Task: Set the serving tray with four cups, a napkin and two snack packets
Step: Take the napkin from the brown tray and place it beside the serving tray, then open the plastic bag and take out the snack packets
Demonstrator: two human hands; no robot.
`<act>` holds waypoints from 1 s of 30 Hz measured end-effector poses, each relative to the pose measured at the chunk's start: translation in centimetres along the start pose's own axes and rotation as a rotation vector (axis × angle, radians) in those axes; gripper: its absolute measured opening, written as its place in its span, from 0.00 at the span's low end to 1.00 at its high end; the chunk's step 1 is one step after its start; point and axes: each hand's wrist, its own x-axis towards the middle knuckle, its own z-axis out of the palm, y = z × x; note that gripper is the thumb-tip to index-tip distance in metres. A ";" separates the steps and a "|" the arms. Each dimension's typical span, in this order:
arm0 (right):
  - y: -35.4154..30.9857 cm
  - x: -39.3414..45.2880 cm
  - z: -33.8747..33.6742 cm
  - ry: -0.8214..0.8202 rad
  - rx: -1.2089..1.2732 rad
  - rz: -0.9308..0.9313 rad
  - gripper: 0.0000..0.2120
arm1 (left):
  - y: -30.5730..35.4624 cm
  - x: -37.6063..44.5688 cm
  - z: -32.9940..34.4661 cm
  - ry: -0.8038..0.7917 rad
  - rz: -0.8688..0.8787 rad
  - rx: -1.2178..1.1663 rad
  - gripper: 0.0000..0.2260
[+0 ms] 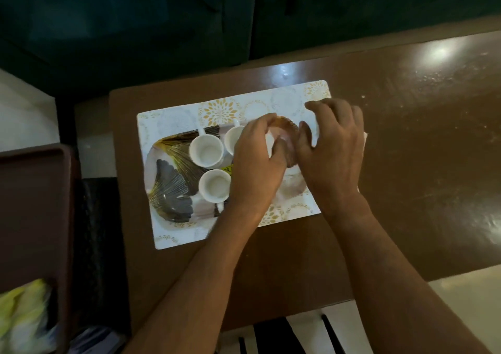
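Note:
The serving tray [173, 191], printed with grey and gold fan leaves, lies on a white placemat [217, 109]. Three white cups are on it: one upper left [206, 149], one below it [215, 185], and one [230, 136] half hidden by my left hand [257, 161]. Both hands hover over the tray's right half. A white napkin [314, 134] shows between my left fingers and my right hand [332, 147], its edge sticking out past the right hand. Both hands seem to grip it; motion blur hides the details.
The placemat lies on a brown table [406, 136], with its far edge against a dark green curtain. A dark brown box [35, 204] at the left holds blurred yellow-and-white packets [24, 315]. A small yellow sticker [227, 169] is on the tray.

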 end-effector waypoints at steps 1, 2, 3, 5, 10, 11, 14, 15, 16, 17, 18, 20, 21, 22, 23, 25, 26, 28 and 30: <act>-1.3 -0.5 0.5 -0.018 0.005 -0.023 0.15 | -0.6 -0.1 -1.6 0.031 0.028 0.073 0.18; -2.6 -1.0 1.0 -0.033 0.013 -0.050 0.15 | -1.4 -0.2 -3.2 0.059 0.044 0.137 0.19; -3.8 -1.5 1.5 -0.049 0.023 -0.076 0.15 | -2.0 -0.3 -4.6 0.081 0.050 0.192 0.19; -6.6 -2.8 2.7 -0.090 0.035 -0.142 0.15 | -3.9 -0.9 -8.1 0.124 0.031 0.253 0.19; -14.0 -6.8 5.5 -0.196 0.082 -0.252 0.15 | -8.6 -3.8 -16.4 0.206 -0.031 0.323 0.20; -15.5 -7.7 6.0 -0.220 0.090 -0.271 0.16 | -9.6 -4.5 -18.1 0.220 -0.050 0.336 0.20; -19.8 -10.3 7.3 -0.273 0.103 -0.336 0.15 | -12.3 -6.7 -22.8 0.245 -0.076 0.384 0.20; -20.9 -11.1 7.6 -0.293 0.110 -0.358 0.15 | -13.1 -7.2 -24.1 0.251 -0.084 0.397 0.20; -23.1 -12.5 8.1 -0.317 0.123 -0.390 0.15 | -14.6 -8.3 -26.3 0.272 -0.104 0.409 0.20; -24.8 -13.6 8.5 -0.347 0.130 -0.411 0.14 | -15.7 -9.4 -28.1 0.289 -0.118 0.424 0.19; -25.2 -14.0 8.6 -0.374 0.128 -0.402 0.14 | -16.0 -9.7 -28.5 0.289 -0.115 0.437 0.19; -27.0 -15.5 9.4 -0.421 0.131 -0.425 0.16 | -17.3 -11.2 -30.4 0.308 -0.138 0.446 0.19; -28.9 -16.9 9.9 -0.446 0.145 -0.462 0.17 | -18.7 -12.4 -32.1 0.331 -0.165 0.446 0.19; -30.6 -18.3 10.4 -0.472 0.163 -0.493 0.18 | -20.1 -13.4 -33.7 0.353 -0.187 0.449 0.19; -31.9 -19.4 10.8 -0.505 0.174 -0.512 0.19 | -21.2 -14.2 -34.8 0.363 -0.203 0.455 0.19; -34.4 -21.7 12.1 -0.593 0.178 -0.557 0.20 | -23.6 -16.0 -37.0 0.381 -0.251 0.452 0.19; -35.3 -22.7 12.8 -0.658 0.171 -0.574 0.21 | -24.7 -16.8 -37.7 0.388 -0.273 0.447 0.19; -36.6 -24.4 14.2 -0.843 0.149 -0.588 0.22 | -26.6 -18.2 -38.8 0.386 -0.310 0.433 0.19; -37.8 -26.1 15.4 -1.034 0.105 -0.596 0.24 | -28.4 -19.6 -39.6 0.376 -0.351 0.392 0.20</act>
